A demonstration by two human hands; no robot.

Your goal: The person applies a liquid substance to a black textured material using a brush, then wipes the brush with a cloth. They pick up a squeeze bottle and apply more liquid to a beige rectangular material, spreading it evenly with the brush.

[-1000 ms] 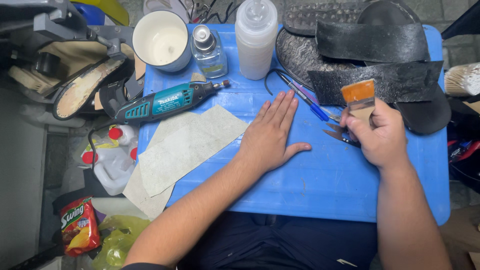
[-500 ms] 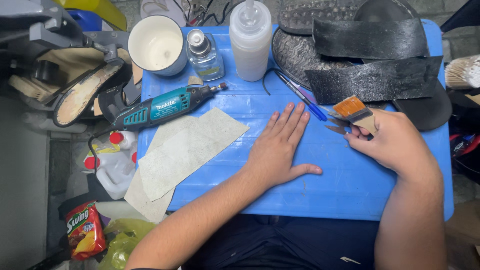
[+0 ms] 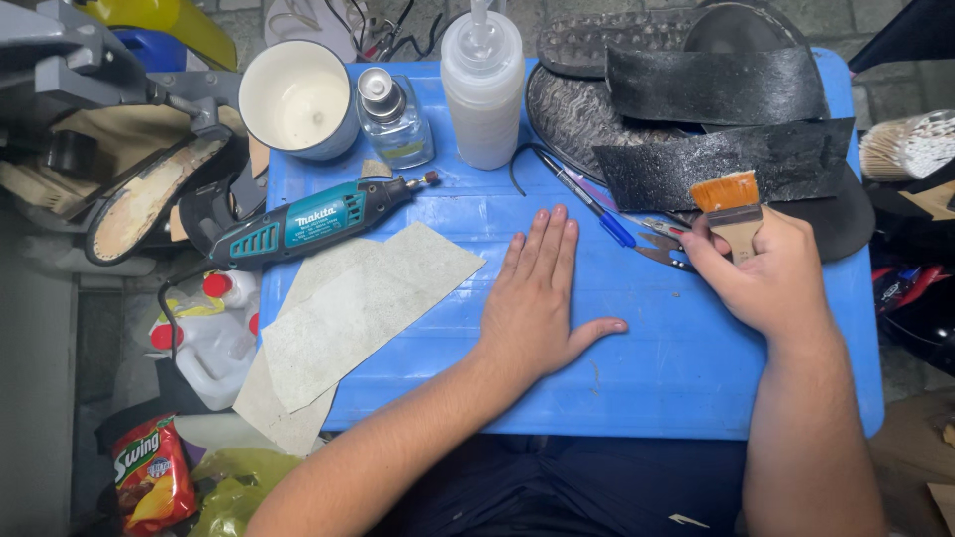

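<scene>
Blue table (image 3: 647, 388) under everything. Black sheets (image 3: 716, 124) at far right edge. Sandpaper (image 3: 348, 308) left, rotary tool (image 3: 308, 221) above it. Left hand (image 3: 537, 298) flat, open, on table. Right hand (image 3: 766, 273) closed around brush (image 3: 731, 204), bristles up, beside sheets.

A red and yellow snack bag (image 3: 151, 475) lies on the floor, below my blue table's (image 3: 637, 388) left corner.

Flat paintbrush (image 3: 731, 206): orange bristles up, pale wooden handle, upright beside black rubber sheet (image 3: 726, 164).
</scene>
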